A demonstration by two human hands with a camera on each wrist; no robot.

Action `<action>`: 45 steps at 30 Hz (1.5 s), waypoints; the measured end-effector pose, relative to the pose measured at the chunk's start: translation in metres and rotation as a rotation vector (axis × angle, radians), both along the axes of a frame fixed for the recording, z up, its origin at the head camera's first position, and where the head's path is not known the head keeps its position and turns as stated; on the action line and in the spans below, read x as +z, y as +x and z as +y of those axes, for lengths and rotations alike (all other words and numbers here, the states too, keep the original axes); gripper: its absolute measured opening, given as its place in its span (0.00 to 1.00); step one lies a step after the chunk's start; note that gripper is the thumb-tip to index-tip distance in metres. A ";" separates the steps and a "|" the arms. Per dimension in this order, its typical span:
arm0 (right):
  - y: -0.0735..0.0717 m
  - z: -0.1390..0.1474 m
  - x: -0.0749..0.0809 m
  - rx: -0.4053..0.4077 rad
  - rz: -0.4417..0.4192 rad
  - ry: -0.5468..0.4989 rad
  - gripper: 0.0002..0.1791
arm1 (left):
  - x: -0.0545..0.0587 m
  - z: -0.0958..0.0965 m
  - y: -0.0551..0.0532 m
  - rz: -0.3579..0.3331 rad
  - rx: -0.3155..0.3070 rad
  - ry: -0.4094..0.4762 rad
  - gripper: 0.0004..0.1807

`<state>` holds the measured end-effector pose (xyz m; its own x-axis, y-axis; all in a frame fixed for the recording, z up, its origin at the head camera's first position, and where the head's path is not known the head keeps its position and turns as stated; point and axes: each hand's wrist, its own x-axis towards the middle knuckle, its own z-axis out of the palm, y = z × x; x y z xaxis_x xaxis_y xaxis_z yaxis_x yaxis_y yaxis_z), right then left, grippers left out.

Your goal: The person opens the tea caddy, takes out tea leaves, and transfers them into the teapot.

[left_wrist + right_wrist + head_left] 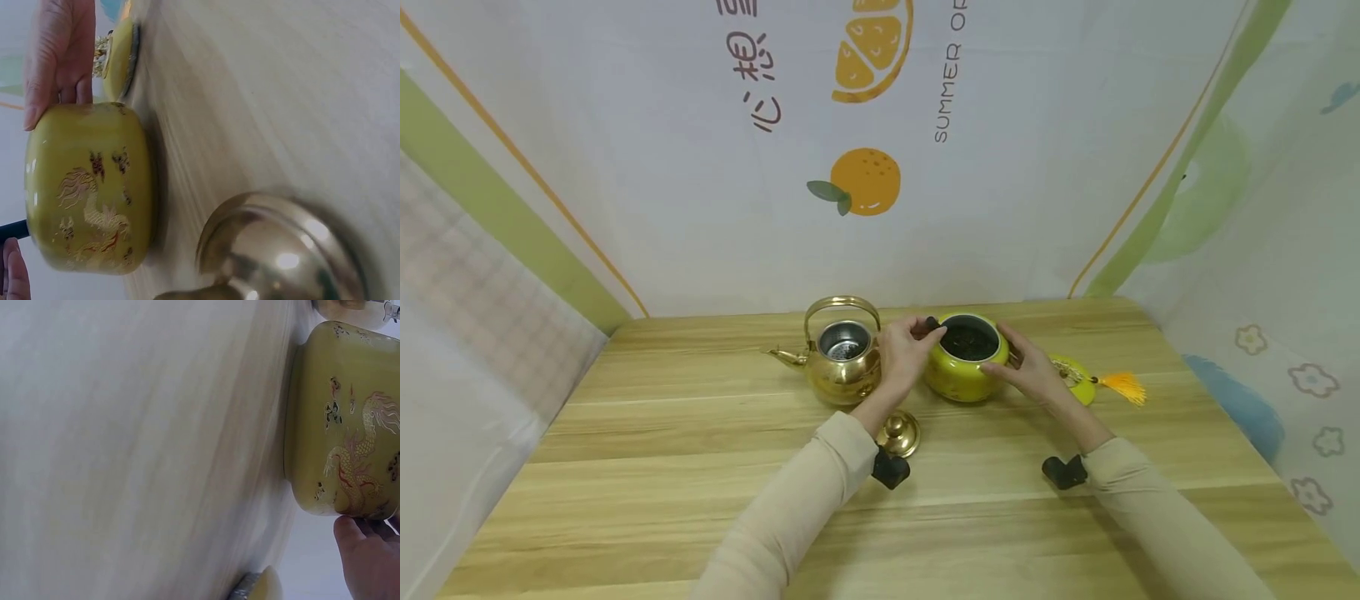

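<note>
A yellow jar [964, 383] with a dragon on its side [94, 215] stands uncovered, dark loose leaves [968, 340] inside. My right hand [1033, 371] grips its right side, thumb near the front rim. At the left rim, my left hand [906, 350] pinches a slim black-handled tool [14, 231]; its far end is hidden, so I cannot tell its kind. Just left of that hand is a gold teapot [842, 379] without its lid, a metal strainer [845, 342] in its mouth and some dark bits in it.
The gold teapot lid [898, 433] lies below my left wrist, near the forearm. Right of the jar, partly behind my right hand, is a yellow lid [1081, 387] with an orange tassel [1123, 388]. A printed cloth [1000, 233] hangs along the back edge of the wooden table [700, 467].
</note>
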<state>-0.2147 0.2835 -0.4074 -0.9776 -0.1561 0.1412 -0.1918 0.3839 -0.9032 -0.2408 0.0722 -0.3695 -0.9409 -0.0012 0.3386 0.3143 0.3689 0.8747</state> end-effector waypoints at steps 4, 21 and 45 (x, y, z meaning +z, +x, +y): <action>0.000 -0.001 0.000 0.003 0.000 -0.011 0.44 | -0.004 0.003 0.000 -0.014 -0.008 0.014 0.08; -0.001 0.000 -0.004 -0.003 -0.018 -0.012 0.45 | -0.004 0.017 0.003 -0.024 -0.053 -0.002 0.07; -0.002 0.000 -0.006 -0.007 -0.007 -0.028 0.45 | 0.001 0.028 -0.002 -0.054 -0.032 -0.113 0.08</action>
<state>-0.2170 0.2836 -0.4130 -0.9796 -0.1451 0.1388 -0.1829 0.3599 -0.9149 -0.2432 0.1002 -0.3685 -0.9567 0.0645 0.2839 0.2812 0.4570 0.8438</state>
